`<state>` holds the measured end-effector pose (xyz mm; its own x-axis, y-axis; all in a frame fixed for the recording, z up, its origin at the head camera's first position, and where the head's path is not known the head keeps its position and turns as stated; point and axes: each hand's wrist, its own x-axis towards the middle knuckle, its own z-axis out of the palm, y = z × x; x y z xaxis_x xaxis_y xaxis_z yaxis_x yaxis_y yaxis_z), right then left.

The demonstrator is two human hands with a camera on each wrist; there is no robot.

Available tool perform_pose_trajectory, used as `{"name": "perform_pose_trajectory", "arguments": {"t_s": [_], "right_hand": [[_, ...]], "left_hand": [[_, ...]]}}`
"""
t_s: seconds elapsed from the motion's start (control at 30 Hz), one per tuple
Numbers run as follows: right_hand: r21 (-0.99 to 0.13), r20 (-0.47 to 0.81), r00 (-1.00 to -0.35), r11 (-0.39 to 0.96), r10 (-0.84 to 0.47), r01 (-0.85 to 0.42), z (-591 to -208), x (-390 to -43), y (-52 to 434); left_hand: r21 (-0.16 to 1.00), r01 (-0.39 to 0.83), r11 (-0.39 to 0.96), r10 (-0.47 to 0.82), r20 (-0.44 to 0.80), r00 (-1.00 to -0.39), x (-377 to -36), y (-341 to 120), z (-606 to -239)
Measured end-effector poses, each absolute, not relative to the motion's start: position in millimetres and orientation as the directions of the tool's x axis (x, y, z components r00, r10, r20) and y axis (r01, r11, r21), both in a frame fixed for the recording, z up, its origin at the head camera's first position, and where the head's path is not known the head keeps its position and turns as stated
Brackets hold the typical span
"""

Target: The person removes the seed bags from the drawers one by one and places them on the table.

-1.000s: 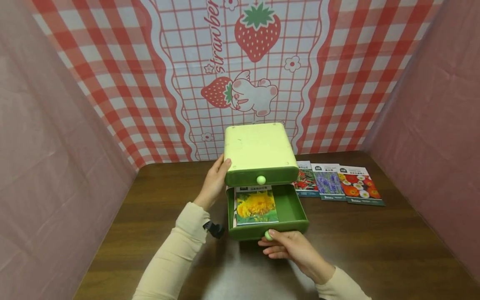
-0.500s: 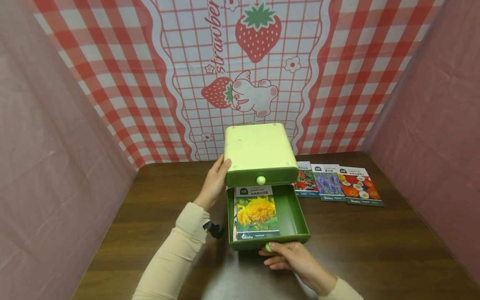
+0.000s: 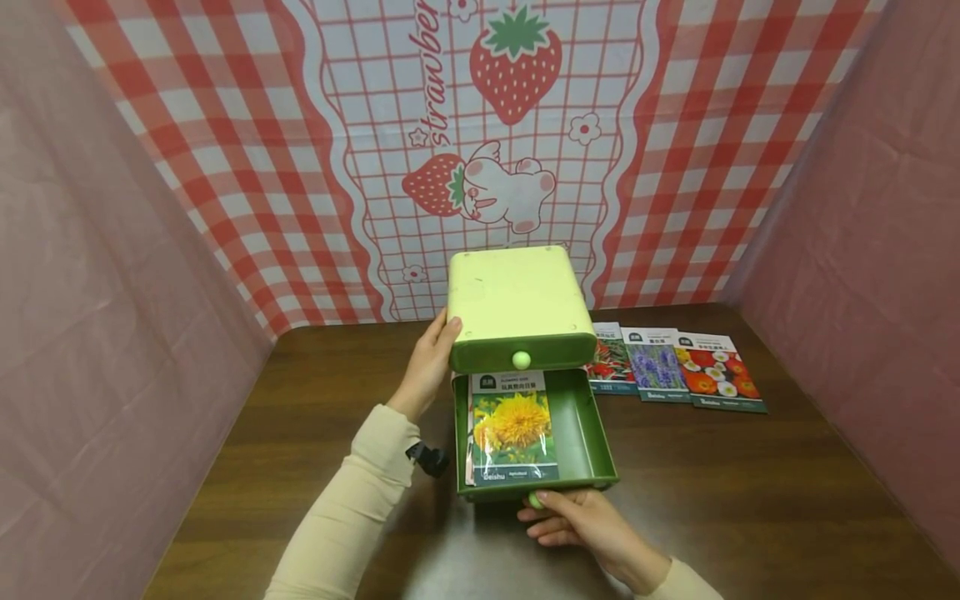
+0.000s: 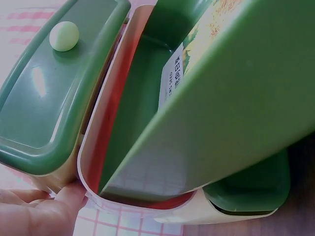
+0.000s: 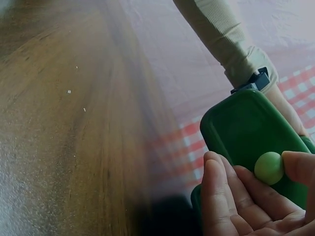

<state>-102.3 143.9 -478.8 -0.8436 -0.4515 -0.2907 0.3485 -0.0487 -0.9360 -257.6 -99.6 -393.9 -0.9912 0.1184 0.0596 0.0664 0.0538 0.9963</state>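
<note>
Head view: right hand point(image 3: 581, 525) pinches drawer knob point(image 3: 536, 499); left hand point(image 3: 427, 367) flat against cabinet point(image 3: 517, 300) side.

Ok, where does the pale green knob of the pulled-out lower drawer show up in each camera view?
Head: the lower drawer knob sits low, centre, at the right hand's fingertips.
Left wrist: not in it; the round knob there belongs to the closed upper drawer.
Right wrist: lower right, pinched between fingers and thumb.
Shared landmark: the lower drawer's dark green front.
</note>
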Motion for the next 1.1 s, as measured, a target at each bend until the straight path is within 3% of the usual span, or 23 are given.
{"name": "perform_pose_trajectory", "arguments": {"t_s": [0.37,0.53,0.73,0.93,1.1], "right_hand": [[-0.948,-0.309,-0.819,0.083,-0.484,0.308,-472.1,-102.1,149.5],[-0.974,-0.226,-0.787,0.149,-0.574,0.171,-463.9,-101.9,156.9],[-0.991,-0.047,-0.751,0.125,-0.659,-0.049,-439.8,-103.3,161.3],[-0.955,0.108,-0.810,0.165,-0.577,-0.245,-408.2,-109.6,165.2],[-0.888,0.180,-0.885,0.317,-0.429,-0.334,-389.7,-119.1,168.5]], "left_hand": [[0.996,0.071,0.051,0.109,0.065,-0.992,-256.7,-99.3,-394.1],[0.996,0.075,0.050,0.103,0.069,-0.992,-257.2,-99.4,-395.3],[0.996,0.078,0.052,0.103,0.073,-0.992,-257.6,-99.6,-395.1],[0.995,0.074,0.064,0.104,0.067,-0.992,-257.5,-99.4,-395.9],[0.995,0.074,0.067,0.103,0.067,-0.992,-257.4,-99.5,-397.1]]}}
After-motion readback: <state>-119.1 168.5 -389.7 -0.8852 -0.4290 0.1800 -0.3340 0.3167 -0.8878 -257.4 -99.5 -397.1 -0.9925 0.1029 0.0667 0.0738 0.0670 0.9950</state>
